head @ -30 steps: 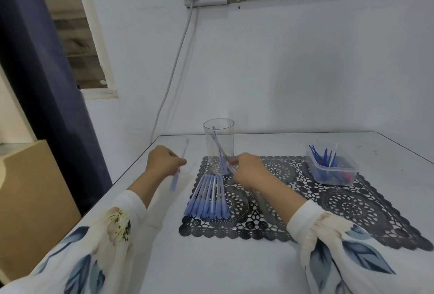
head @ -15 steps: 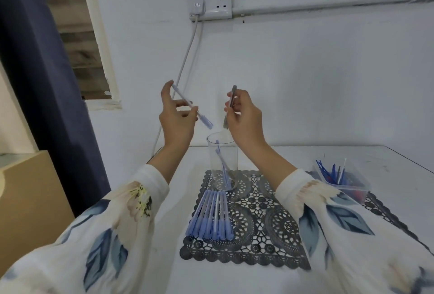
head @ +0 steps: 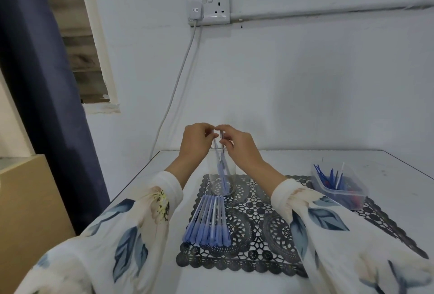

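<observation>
Left hand [head: 196, 139] and right hand [head: 239, 145] each pinch slim blue-tipped plastic pens [head: 221, 166] upright so they'll drop straight into the clear glass tumbler [head: 233, 176] at 12 o'clock.

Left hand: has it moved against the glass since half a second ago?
Yes. The left hand, pinching a pen, has dropped from above the glass to its rim, closing on the right hand, which pinches a thin grey stick.

- Pen [head: 220, 166]: thin clear barrel with a blue lower end. It stands near upright, slightly tilted, with the lower end inside the glass [head: 232, 176]. The left hand [head: 196, 139] pinches its top.
- Thin dark rod [head: 222, 139]: upright, just beside the pen's top, pinched by the right hand [head: 239, 145].
- Glass: clear, upright, on the lace mat [head: 253, 228].
</observation>
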`<move>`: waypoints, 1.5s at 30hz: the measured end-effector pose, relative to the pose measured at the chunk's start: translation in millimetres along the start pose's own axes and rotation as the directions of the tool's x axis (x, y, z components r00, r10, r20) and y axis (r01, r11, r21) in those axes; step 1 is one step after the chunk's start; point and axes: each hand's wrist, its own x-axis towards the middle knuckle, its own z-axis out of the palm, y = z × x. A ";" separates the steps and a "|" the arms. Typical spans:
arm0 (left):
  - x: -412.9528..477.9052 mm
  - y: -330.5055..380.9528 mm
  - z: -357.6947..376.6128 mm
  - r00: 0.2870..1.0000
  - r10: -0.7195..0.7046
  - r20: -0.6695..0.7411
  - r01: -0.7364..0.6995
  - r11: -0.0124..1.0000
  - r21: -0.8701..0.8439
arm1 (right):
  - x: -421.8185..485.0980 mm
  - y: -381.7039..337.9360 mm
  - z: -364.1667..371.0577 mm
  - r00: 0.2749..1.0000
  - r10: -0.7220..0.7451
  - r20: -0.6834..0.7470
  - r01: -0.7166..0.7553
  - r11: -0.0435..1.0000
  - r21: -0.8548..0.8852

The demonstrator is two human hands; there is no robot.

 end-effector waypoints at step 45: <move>-95.3 -67.8 -8.9 0.684 -0.576 0.448 0.559 0.808 0.186 | -115.1 -2.5 20.9 0.776 0.517 0.362 -0.447 0.855 -0.265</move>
